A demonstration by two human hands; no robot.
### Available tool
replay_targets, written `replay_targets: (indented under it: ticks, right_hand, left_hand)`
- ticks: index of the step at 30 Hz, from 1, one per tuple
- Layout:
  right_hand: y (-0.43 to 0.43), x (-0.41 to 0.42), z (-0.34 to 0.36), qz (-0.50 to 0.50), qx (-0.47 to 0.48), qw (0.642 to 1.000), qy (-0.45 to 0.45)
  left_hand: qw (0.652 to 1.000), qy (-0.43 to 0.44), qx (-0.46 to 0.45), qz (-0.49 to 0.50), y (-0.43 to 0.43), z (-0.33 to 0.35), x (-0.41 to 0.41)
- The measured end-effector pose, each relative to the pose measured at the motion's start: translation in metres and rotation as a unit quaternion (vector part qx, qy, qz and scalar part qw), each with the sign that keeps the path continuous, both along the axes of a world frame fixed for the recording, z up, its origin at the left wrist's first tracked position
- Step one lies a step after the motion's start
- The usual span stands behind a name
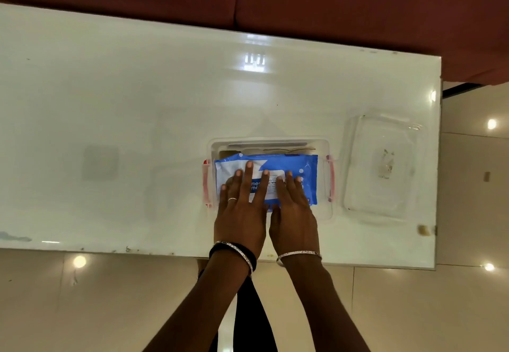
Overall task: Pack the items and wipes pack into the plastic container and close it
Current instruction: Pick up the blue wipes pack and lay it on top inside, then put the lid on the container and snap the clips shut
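A blue and white wipes pack point(297, 171) lies inside the clear plastic container point(270, 143), which has pink side latches point(331, 178). Both palms rest flat on top of the pack: my left hand point(241, 205) on its left half, my right hand point(292, 208) on its middle, fingers spread and pointing away from me. Thin dark items point(289, 150) show along the container's far side, under the pack's edge. The clear lid point(382, 170) lies flat on the table to the right of the container, apart from it.
The container sits near the front edge of a glossy white table point(137, 120). The table's right edge runs just past the lid. A dark red sofa point(330, 2) stands behind the table. Shiny beige floor tiles point(110, 310) lie below me.
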State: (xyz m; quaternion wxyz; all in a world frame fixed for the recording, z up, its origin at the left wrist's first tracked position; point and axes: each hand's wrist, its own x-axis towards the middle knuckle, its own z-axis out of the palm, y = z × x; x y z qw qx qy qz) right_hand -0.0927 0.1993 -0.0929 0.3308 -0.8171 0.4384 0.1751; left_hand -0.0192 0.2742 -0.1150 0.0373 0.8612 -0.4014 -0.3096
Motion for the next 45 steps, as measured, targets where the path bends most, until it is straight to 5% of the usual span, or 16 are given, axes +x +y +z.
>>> replay_targets:
  ticks: [10,15,19,24,27,30,33,38,45]
  right_hand:
    - [-0.020,0.005,-0.008,0.047,0.054,0.997,0.013]
    - [-0.044,-0.012,0.025,-0.137,-0.004,0.973,-0.186]
    - [-0.074,-0.050,0.029,-0.367,-0.022,0.896,-0.249]
    - [-0.100,-0.113,-0.006,-0.618,-0.021,0.775,-0.129]
    - [-0.109,-0.141,-0.029,-0.715,0.048,0.696,-0.053]
    - [-0.117,-0.152,-0.040,-0.796,0.141,0.580,-0.102]
    - [-0.127,-0.156,-0.045,-0.823,0.179,0.518,-0.150]
    - [-0.147,-0.159,-0.049,-0.801,0.215,0.544,-0.130]
    - [-0.155,-0.170,-0.050,-0.795,0.212,0.544,-0.165]
  left_hand:
    - [1.000,0.024,0.008,-0.008,-0.009,-0.001,0.013]
    - [0.986,-0.024,-0.127,0.102,-0.022,0.030,0.013]
    - [0.969,-0.031,-0.216,0.117,-0.051,0.046,0.017]
    - [0.962,-0.025,-0.267,0.040,-0.133,0.053,0.018]
    - [0.956,0.053,-0.290,0.009,-0.190,0.040,0.014]
    - [0.955,0.159,-0.250,0.007,-0.242,0.016,0.005]
    - [0.970,0.182,-0.150,-0.063,-0.283,-0.009,-0.003]
    - [0.977,0.130,-0.008,-0.169,-0.314,-0.037,-0.011]
    - [0.986,0.085,-0.034,-0.141,-0.319,-0.038,-0.012]
